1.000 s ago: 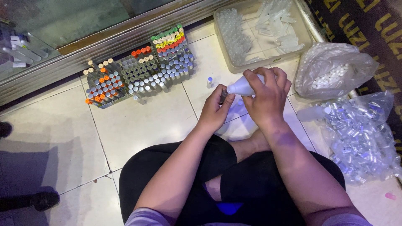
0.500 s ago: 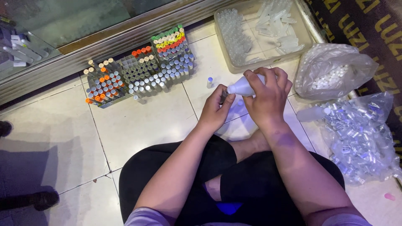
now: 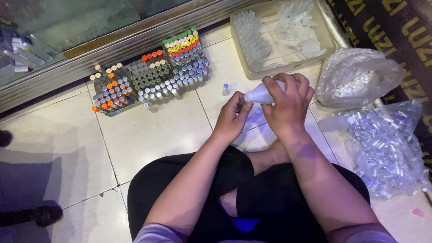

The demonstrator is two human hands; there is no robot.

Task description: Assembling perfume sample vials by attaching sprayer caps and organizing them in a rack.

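Floor: pale tiled floor (image 3: 148, 135); the person sits cross-legged on it, hands raised over the lap.
Far left: dark shoe (image 3: 42, 215) of another person at the frame edge, well apart from the work.
Vial rack: gridded rack (image 3: 150, 74) holding upright small vials with orange, red, green, yellow and silver caps, set against a metal door sill (image 3: 112, 49).
Loose vial: single small vial (image 3: 225, 88) standing upright on the tile, between the rack and the hands.
Left hand: left hand (image 3: 231, 119) closed in a pinch; fingertips grip a small vial (image 3: 241, 101) that is mostly hidden, so its fill level cannot be told.
Right hand: right hand (image 3: 288, 105) wrapped around a white squeeze bottle (image 3: 260, 93), tilted sideways with the nozzle at the mouth of the held vial.
Tray: shallow clear tray (image 3: 252, 72) behind the hands, holding clear empty vials and plastic droppers.
Right side: clear bag of white caps (image 3: 355, 81); nearer, a clear bag of small glass vials (image 3: 387, 144) with a second white bottle (image 3: 335, 122) lying beside it.
Fault, overflow: too firm a squeeze would likely flood the narrow vial mouth and wet the fingers.
Fault, misalignment: nozzle drifting off the mouth would likely spill liquid onto the lap.
Fault, knock-over: the loose vial stands near the left wrist; a careless sweep could tip it.
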